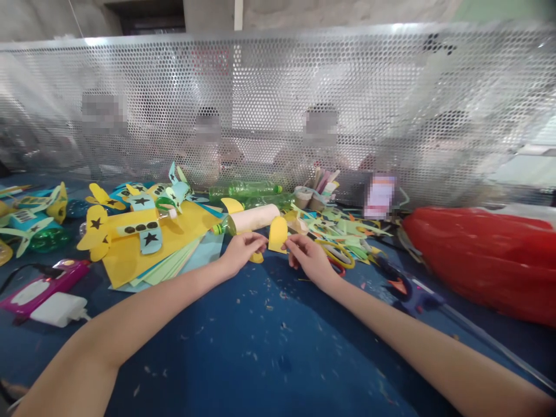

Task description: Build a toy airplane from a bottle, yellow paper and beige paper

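Both my arms reach forward over a blue table (269,347). My right hand (307,256) pinches the lower edge of a small rounded yellow paper piece (278,234) and holds it upright. My left hand (241,249) is closed beside it, its fingertips at the piece's left edge, with another bit of yellow paper (257,258) under them. Just behind lies a green plastic bottle wrapped in cream paper (254,218) with a yellow fin on it.
Yellow and light-blue paper planes (125,226) lie on stacked coloured sheets at the left. A purple phone (46,284) and white charger (58,310) sit near left. Scissors (339,255), paper scraps, a glue gun (414,292) and a red bag (478,255) lie right. People sit behind a perforated metal screen (278,104).
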`<action>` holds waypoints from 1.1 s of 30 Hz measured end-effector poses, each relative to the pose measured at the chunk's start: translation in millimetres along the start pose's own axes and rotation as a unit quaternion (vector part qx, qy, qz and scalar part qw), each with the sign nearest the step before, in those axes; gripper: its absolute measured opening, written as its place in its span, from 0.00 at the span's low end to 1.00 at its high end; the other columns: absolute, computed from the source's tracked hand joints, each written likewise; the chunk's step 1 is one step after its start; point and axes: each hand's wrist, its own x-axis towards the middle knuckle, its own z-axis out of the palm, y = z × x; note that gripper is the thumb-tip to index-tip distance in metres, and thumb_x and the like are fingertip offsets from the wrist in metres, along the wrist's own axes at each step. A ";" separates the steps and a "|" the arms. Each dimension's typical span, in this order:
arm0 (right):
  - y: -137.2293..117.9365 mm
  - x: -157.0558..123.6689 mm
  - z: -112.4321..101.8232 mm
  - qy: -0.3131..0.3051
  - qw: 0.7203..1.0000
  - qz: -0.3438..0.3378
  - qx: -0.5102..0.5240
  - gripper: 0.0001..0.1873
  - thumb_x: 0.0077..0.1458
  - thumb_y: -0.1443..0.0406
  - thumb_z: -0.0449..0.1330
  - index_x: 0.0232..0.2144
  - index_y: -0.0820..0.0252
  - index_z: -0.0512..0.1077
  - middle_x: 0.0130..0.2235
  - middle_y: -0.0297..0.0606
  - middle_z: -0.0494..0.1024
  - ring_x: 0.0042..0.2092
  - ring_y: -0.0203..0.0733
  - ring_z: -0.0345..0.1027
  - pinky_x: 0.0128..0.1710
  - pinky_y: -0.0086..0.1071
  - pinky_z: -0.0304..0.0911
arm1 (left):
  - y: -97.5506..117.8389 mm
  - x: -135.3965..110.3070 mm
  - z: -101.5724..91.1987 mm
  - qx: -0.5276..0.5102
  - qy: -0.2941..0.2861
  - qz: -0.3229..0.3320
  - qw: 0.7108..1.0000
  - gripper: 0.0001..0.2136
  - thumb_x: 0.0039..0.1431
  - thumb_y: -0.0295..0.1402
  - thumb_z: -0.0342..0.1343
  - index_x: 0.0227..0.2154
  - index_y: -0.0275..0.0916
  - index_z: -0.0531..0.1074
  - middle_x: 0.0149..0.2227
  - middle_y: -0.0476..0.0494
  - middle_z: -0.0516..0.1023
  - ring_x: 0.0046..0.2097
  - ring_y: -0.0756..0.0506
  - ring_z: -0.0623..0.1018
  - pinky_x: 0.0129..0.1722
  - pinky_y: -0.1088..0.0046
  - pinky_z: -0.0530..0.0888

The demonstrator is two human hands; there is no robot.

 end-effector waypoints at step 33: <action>-2.8 -5.7 0.0 -0.037 0.998 -0.046 -0.029 0.11 0.48 0.60 0.62 0.35 0.56 0.68 0.34 0.36 0.76 0.25 0.35 0.65 0.21 0.28 0.64 | 2.5 -3.9 3.4 -0.037 -0.007 -0.021 0.999 0.23 0.49 0.55 0.63 0.29 0.35 0.73 0.29 0.47 0.77 0.32 0.47 0.77 0.34 0.70 0.76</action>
